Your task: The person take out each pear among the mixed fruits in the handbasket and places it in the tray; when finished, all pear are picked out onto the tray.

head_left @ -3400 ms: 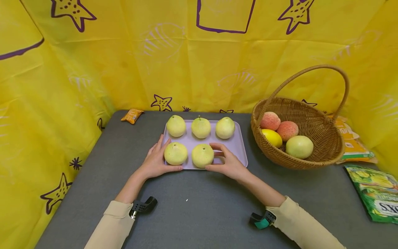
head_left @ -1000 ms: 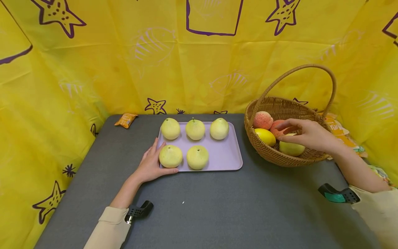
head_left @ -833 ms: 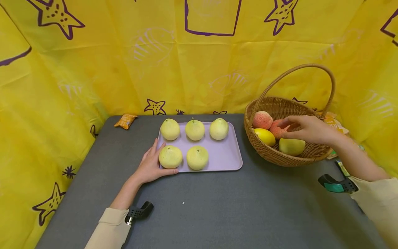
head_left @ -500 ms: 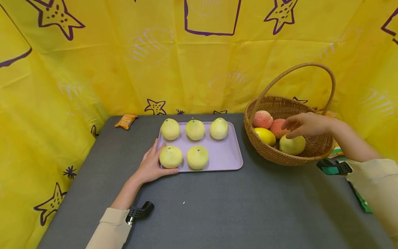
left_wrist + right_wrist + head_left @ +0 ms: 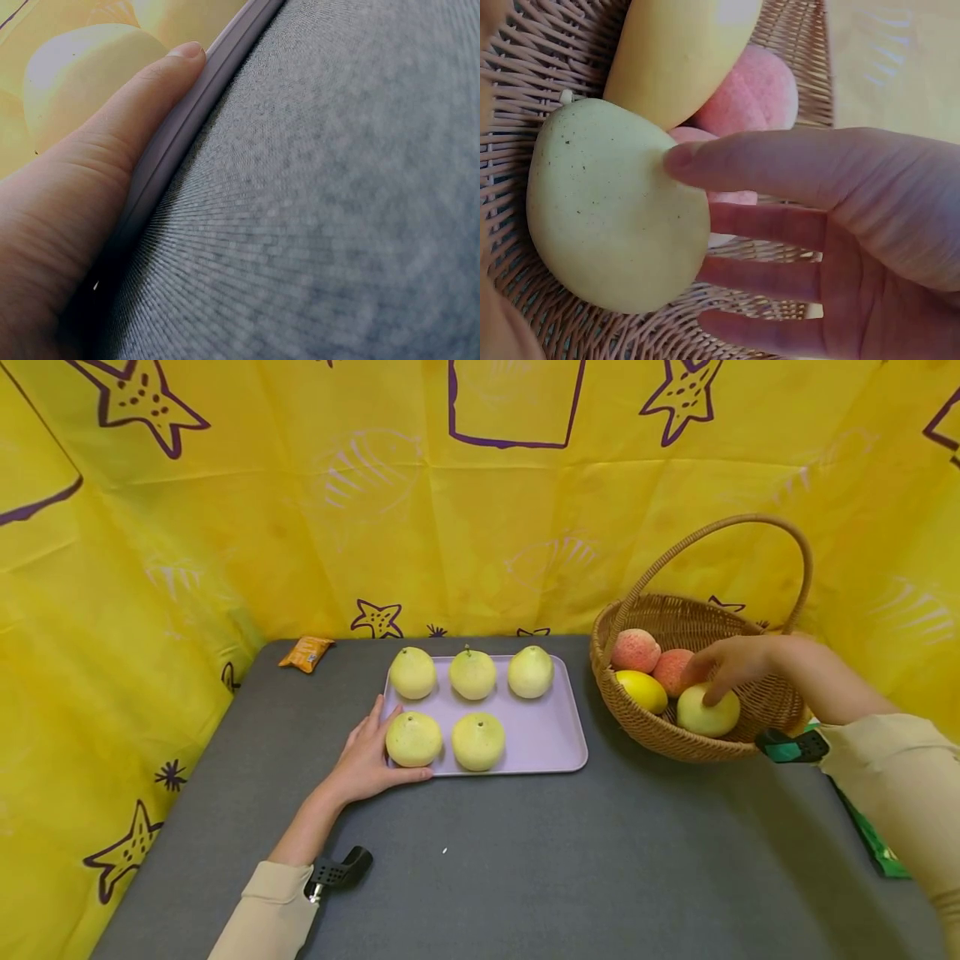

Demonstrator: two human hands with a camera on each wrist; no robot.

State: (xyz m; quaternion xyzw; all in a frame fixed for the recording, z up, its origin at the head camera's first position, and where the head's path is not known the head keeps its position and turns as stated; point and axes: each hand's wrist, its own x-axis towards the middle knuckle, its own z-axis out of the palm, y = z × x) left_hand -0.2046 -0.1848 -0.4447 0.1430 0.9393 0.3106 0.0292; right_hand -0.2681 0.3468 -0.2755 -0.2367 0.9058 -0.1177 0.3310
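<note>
Inside the wicker basket (image 5: pixel 660 739), my right hand (image 5: pixel 738 664) holds a pale green-yellow pomelo (image 5: pixel 708 714). In the right wrist view its thumb presses the pomelo (image 5: pixel 615 210) while the fingers reach behind its side, partly hidden. My left hand (image 5: pixel 367 756) rests with outstretched fingers against the front left corner of a lilac tray (image 5: pixel 543 735). The left thumb (image 5: pixel 161 79) lies along the tray's rim (image 5: pixel 161 150). On the tray stand three pomelos in the back row and two in front; the front left pomelo (image 5: pixel 414 740) is beside my left hand.
Two pink peaches (image 5: pixel 636 651) and a smooth yellow fruit (image 5: pixel 642 692) lie in the basket beside the pomelo. An orange packet (image 5: pixel 306 654) is at the table's back left. A green bag (image 5: pixel 873 835), mostly behind my right sleeve, lies on the right. Yellow cloth hangs around the table.
My right hand has left the front right pomelo on the tray, moved right over the basket, then lowered onto the pomelo there. My left hand has stayed at the tray's corner.
</note>
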